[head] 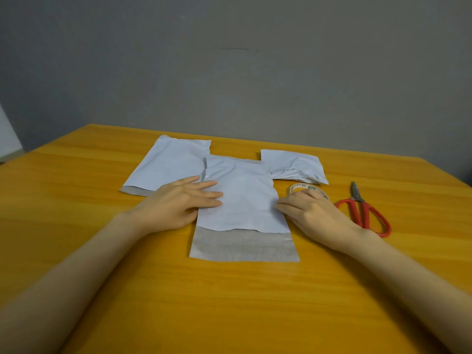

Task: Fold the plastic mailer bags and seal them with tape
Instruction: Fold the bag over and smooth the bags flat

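A white plastic mailer bag [242, 200] lies flat in the middle of the table, its grey flap [244, 247] open toward me. My left hand [178, 203] rests on the bag's left edge with straight fingers lying flat on it. My right hand [314, 213] lies at the bag's right edge, its fingertips touching that edge. A second flat mailer [168, 167] lies behind on the left, partly under the middle bag. A folded mailer [293, 166] sits behind on the right. A roll of clear tape [304, 187] shows just beyond my right hand.
Red-handled scissors [365, 210] lie to the right of my right hand, blades pointing away. The yellow wooden table [229, 302] stretches toward me, and a grey wall rises behind its far edge.
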`<state>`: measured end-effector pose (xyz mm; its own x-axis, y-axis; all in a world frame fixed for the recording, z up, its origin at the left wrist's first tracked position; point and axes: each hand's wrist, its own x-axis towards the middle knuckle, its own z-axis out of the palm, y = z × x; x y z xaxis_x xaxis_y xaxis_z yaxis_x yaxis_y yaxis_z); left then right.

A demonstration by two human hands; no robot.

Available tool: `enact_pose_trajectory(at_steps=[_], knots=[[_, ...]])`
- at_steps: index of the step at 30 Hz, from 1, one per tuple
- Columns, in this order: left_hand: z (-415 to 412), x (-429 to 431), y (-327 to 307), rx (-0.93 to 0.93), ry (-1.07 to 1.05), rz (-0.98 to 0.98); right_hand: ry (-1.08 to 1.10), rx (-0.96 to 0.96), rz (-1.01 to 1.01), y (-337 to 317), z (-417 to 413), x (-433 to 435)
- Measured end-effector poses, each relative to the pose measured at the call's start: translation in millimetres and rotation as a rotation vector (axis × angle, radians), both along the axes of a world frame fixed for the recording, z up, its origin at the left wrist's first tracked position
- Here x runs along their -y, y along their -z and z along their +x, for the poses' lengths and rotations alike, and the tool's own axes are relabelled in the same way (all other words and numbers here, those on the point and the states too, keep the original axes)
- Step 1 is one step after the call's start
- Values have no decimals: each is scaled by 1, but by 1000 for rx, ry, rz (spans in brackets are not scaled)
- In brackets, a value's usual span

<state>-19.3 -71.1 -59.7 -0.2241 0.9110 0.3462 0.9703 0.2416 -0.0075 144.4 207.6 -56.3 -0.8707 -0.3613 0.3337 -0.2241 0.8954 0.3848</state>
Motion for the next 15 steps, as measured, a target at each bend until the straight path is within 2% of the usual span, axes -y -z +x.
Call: enact_pose_trajectory(at_steps=[5, 9, 15], knots=[[16, -18, 4, 187, -120, -60, 11, 14, -142, 6, -10, 1], [16, -18, 6, 457, -127, 59, -23, 99, -303, 3, -7, -6], [15, -16, 5, 753, -76, 239, -29, 212, -488, -1, 4, -7]])
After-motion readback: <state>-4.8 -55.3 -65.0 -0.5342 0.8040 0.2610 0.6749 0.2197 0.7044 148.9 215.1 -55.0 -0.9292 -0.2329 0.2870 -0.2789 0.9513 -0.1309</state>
